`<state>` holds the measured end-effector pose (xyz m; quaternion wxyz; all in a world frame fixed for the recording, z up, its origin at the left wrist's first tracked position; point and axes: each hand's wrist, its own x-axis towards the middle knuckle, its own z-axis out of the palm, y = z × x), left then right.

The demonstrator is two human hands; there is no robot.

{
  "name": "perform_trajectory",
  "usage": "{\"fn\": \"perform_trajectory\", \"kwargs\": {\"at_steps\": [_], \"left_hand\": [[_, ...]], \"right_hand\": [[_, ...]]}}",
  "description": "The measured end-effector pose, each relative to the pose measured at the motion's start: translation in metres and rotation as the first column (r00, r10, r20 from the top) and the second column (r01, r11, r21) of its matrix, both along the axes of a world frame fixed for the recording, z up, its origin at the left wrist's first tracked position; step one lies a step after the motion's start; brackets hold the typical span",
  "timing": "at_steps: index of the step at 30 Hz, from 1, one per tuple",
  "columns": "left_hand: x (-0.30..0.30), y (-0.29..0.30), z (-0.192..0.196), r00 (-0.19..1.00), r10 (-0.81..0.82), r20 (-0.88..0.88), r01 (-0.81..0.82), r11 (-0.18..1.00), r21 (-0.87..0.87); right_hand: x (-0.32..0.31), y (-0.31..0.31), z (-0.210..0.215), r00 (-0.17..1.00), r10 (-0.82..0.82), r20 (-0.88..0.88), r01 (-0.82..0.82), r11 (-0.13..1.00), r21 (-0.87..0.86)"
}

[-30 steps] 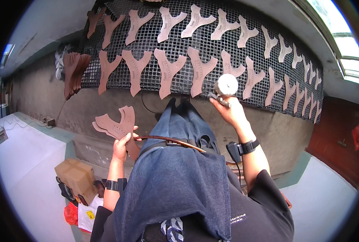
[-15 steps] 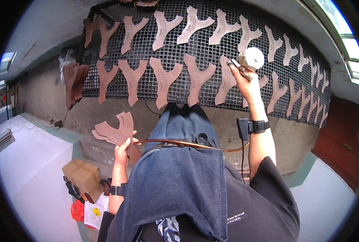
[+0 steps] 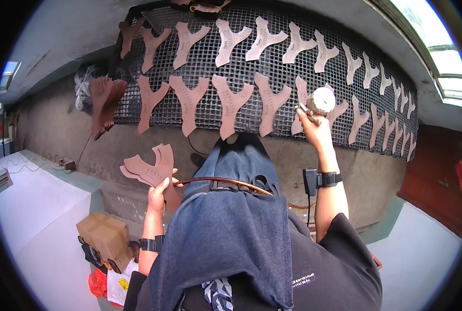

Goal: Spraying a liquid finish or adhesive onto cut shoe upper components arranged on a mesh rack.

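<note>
Dark wire mesh rack (image 3: 200, 111), two rows of brown Y-shaped leather cut-outs (image 3: 231, 103) laid across it.

Right hand (image 3: 314, 129) is up at the rack's lower row toward its right end, fingers closed round a small round silvery tool (image 3: 321, 99) against one piece; left hand (image 3: 158, 194) grips a fanned stack of matching leather pieces (image 3: 150, 168) below the rack's lower edge. Best kept square on the piece, I'd say, the stack held level.

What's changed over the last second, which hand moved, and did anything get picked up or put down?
The right hand rose and swung to the right along the mesh rack, carrying the round metal tool from the rack's lower edge up over the second row of Y-shaped leather pieces. Nothing was taken or let go. The left hand still holds its stack of leather cut-outs low by the denim apron.
</note>
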<state>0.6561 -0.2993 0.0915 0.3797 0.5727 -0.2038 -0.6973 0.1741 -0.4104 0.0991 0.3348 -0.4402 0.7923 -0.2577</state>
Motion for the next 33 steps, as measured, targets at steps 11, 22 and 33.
{"fn": "perform_trajectory", "kwargs": {"at_steps": [11, 22, 33], "left_hand": [[0.09, 0.01, 0.0, 0.998, -0.054, 0.024, 0.056, 0.996, -0.068], [0.087, 0.003, -0.002, 0.998, 0.058, 0.013, -0.058, 0.998, -0.03], [0.063, -0.014, -0.003, 0.997, 0.079, -0.002, -0.079, 0.997, -0.008]], "right_hand": [[0.119, 0.016, 0.013, 0.982, 0.16, 0.098, -0.142, 0.974, -0.174], [0.139, -0.071, 0.016, 0.941, 0.306, -0.145, -0.324, 0.938, -0.12], [0.096, -0.087, 0.0, 0.939, 0.292, -0.18, -0.305, 0.951, -0.047]]}}
